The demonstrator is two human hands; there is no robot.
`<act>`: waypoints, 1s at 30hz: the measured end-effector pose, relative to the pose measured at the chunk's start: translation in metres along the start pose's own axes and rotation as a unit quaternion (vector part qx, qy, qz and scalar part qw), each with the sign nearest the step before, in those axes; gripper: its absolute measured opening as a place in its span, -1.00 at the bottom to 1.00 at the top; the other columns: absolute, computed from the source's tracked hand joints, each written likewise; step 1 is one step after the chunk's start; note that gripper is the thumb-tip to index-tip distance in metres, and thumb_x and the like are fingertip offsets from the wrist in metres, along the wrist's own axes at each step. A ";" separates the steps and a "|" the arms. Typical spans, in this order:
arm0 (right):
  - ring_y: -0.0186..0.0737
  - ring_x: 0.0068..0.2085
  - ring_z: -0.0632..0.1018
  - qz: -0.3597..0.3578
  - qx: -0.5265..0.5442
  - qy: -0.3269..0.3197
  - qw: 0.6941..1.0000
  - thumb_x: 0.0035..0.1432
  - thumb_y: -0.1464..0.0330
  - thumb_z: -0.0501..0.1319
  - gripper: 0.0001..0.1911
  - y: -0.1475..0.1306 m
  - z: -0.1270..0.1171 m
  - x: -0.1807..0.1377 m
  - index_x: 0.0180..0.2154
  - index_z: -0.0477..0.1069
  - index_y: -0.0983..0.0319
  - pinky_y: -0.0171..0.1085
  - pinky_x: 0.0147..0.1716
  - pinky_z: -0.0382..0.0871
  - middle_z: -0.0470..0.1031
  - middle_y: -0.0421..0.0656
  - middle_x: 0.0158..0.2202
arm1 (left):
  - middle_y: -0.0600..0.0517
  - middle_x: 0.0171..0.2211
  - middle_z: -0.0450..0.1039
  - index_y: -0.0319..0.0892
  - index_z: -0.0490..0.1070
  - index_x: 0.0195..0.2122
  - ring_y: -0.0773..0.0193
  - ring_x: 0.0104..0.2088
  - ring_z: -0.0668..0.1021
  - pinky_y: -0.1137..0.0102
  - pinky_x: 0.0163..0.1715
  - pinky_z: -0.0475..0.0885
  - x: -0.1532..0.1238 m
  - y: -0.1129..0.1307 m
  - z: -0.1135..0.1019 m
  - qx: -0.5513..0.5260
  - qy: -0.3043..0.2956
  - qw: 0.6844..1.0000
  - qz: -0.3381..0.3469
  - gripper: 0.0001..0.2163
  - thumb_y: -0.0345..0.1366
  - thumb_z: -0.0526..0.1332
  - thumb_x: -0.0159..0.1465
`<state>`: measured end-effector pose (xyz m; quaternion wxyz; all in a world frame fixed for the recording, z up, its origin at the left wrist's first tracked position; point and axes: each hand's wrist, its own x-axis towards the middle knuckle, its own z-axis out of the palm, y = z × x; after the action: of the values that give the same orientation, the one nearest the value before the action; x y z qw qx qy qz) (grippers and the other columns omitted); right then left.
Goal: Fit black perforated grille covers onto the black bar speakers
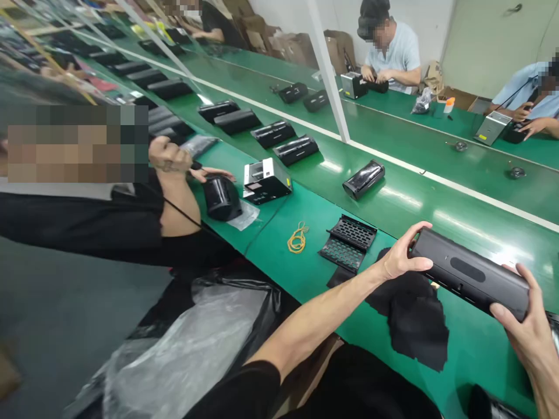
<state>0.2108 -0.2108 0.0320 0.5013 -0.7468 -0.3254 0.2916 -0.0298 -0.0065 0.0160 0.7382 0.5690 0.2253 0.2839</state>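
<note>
Box (480, 282) is hanging near the far edge of the tabletop (308, 210) while your left hand (404, 256) and right hand (526, 311) are pinching its ends, and you should be squeezing both evenly.

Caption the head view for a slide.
Left hand and right hand hold a long dark device by its ends at a green bench, perforated black panels lying to the left.

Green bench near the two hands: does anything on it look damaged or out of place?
Nothing looks clearly damaged or spilled. The black sheets on the bench look somewhat untidy, though: they overlap loosely and have ragged edges.
</note>
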 end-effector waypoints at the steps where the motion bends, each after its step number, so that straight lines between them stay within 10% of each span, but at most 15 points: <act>1: 0.28 0.26 0.41 -0.014 -0.012 0.009 1.000 -0.18 -0.02 0.60 0.18 0.002 0.001 0.000 0.42 0.23 0.05 0.10 0.23 0.28 0.32 0.03 0.38 | -0.09 0.12 0.45 -0.08 0.25 0.39 0.01 0.04 0.52 0.20 0.10 0.44 0.000 -0.001 -0.001 0.001 -0.002 1.000 0.005 -0.06 0.01 0.54 -0.01; 7: 0.12 0.07 0.56 0.181 0.141 0.013 0.973 -0.29 -0.08 0.61 0.18 0.036 0.036 0.016 0.34 0.29 0.10 0.07 0.11 0.45 0.44 0.00 0.19 | -0.13 0.26 0.45 -0.12 0.38 0.33 -0.14 0.27 0.45 0.07 0.32 0.32 0.016 -0.042 -0.001 0.001 0.104 0.985 -0.140 -0.05 0.09 0.53 -0.09; 12: 0.12 -0.09 0.63 0.333 0.173 -0.045 0.926 -0.09 -0.15 0.54 0.07 0.070 0.027 0.006 0.38 0.27 -0.02 0.12 -0.22 0.60 0.48 0.02 0.21 | -0.17 0.39 0.38 -0.06 0.33 0.39 -0.16 0.36 0.42 0.00 0.34 0.32 0.006 -0.072 -0.008 -0.061 0.045 0.951 -0.299 -0.04 0.16 0.50 -0.02; 23: 0.21 0.08 0.59 0.314 0.191 0.011 0.930 -0.15 -0.05 0.56 -0.21 0.098 0.034 -0.025 0.08 0.54 0.15 0.18 0.17 0.44 0.61 -0.04 -0.04 | -0.13 -0.01 0.66 -0.20 0.59 -0.11 -0.10 0.10 0.61 0.10 0.22 0.43 0.006 -0.094 0.006 0.021 0.091 0.928 -0.360 -0.41 0.23 0.40 0.07; 30: 0.16 0.04 0.58 0.314 0.202 0.034 0.927 -0.19 0.01 0.58 -0.19 0.094 0.023 -0.033 0.11 0.52 0.10 0.19 0.27 0.32 0.58 -0.08 -0.04 | -0.18 0.41 0.34 -0.18 0.34 0.38 -0.12 0.40 0.38 0.09 0.44 0.20 -0.011 -0.076 0.006 -0.003 0.031 0.959 -0.282 -0.05 0.12 0.51 -0.01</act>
<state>0.1910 -0.2498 -0.0601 0.5348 -0.7035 0.0091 0.4679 -0.0218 -0.0329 -0.0561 0.7826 0.4713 0.3983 0.0825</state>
